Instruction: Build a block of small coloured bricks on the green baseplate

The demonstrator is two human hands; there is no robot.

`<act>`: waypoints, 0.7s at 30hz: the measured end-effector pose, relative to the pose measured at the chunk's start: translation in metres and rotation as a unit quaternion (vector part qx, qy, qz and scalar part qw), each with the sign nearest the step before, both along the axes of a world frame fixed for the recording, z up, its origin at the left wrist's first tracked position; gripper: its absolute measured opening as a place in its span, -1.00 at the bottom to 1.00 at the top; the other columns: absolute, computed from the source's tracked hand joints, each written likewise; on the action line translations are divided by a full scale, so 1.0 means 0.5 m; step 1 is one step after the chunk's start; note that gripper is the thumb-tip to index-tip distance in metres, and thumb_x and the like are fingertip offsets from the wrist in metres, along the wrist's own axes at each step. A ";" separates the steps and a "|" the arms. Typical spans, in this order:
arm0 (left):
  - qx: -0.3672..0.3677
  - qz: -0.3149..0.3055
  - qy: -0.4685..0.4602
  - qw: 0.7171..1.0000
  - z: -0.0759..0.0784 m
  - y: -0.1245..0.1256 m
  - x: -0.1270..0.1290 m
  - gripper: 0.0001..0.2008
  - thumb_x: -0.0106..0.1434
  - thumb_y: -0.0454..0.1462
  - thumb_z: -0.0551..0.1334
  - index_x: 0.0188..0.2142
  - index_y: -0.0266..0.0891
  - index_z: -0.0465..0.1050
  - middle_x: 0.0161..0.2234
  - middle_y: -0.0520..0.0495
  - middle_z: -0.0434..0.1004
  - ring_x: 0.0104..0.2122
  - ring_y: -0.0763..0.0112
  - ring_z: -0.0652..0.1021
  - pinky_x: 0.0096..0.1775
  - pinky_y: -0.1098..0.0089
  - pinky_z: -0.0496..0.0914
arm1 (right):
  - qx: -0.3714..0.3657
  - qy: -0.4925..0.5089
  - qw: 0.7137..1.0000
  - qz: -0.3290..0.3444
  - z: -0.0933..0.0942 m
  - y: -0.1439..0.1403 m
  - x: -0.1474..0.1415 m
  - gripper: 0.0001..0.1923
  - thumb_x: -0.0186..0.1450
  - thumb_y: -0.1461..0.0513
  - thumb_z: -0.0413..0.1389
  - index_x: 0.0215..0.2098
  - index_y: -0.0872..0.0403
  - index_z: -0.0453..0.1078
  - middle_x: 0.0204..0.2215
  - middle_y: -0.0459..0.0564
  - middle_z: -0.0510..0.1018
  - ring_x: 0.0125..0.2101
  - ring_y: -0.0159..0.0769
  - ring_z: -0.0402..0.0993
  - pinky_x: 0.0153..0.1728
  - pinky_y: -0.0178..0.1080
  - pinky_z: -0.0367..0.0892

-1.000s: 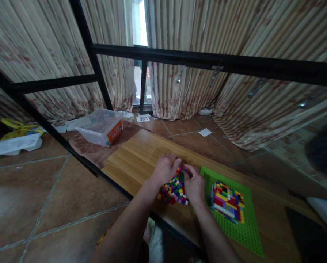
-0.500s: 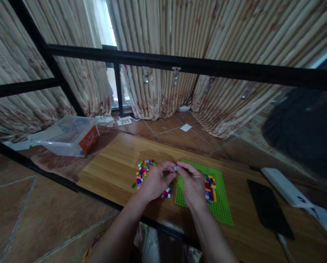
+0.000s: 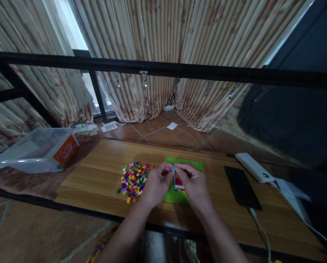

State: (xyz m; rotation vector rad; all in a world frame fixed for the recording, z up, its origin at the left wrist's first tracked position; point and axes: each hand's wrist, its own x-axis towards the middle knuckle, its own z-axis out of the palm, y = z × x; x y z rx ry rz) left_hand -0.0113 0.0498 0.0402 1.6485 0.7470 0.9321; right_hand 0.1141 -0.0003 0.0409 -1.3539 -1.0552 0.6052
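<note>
A small light-blue building brick (image 3: 173, 169) is pinched between the fingertips of both hands. My left hand (image 3: 158, 182) closes on it from the left, and my right hand (image 3: 194, 182) from the right. Beneath them lies a green studded baseplate (image 3: 198, 165), its middle partly covered by the hands. Between my hands, part of a red, white and blue brick build (image 3: 179, 182) shows on the plate. Left of my left hand, a pile of loose multicoloured bricks (image 3: 134, 180) is spread on the wooden table.
A black phone (image 3: 242, 187) with a cable and a white power bank (image 3: 253, 167) lie on the right of the wooden table (image 3: 92, 175). A clear plastic box (image 3: 37, 149) with an orange label stands beyond the left end. A black metal bar (image 3: 163, 68) crosses behind the table.
The view has turned to the right. Both hands, still pinching the brick, have gone from between pile and baseplate to above the plate. More of the pile is uncovered.
</note>
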 end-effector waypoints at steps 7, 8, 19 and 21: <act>-0.012 -0.115 0.052 0.992 0.006 -0.032 0.029 -0.81 0.29 -0.21 0.14 -0.28 -0.25 0.48 -0.40 0.01 0.52 -0.36 0.44 0.50 -0.26 0.45 0.38 | -0.036 -0.066 0.996 0.036 0.000 -0.086 0.067 -0.79 0.25 0.10 0.15 -0.24 -0.02 0.56 -0.28 -0.03 0.59 -0.25 -0.25 0.50 -0.21 -0.22 0.37; -0.009 -0.111 0.064 0.992 0.006 -0.034 0.034 -0.81 0.29 -0.21 0.14 -0.27 -0.25 0.49 -0.40 0.01 0.52 -0.37 0.44 0.50 -0.28 0.45 0.38 | -0.036 -0.079 0.996 0.020 -0.002 -0.094 0.079 -0.80 0.23 0.09 0.17 -0.27 -0.02 0.57 -0.29 -0.03 0.59 -0.25 -0.24 0.50 -0.21 -0.21 0.36; 0.015 0.121 0.214 0.969 -0.049 0.024 0.048 -0.67 0.23 -0.26 0.16 -0.03 -0.32 0.42 -0.08 -0.24 0.54 -0.15 0.25 0.56 -0.07 0.24 0.41 | -0.056 0.007 0.994 -0.096 -0.101 -0.074 0.136 -0.77 0.01 0.03 0.31 -0.41 -0.05 0.61 -0.27 -0.02 0.54 -0.20 -0.17 0.44 -0.13 -0.12 0.31; 0.012 0.114 0.204 0.972 -0.061 0.024 0.060 -0.64 0.22 -0.26 0.17 0.00 -0.32 0.41 -0.03 -0.26 0.52 -0.07 0.23 0.53 -0.01 0.22 0.39 | -0.057 0.013 0.996 -0.074 -0.118 -0.058 0.124 -0.80 0.00 0.05 0.33 -0.42 -0.07 0.61 -0.25 -0.04 0.50 -0.15 -0.18 0.42 -0.05 -0.10 0.28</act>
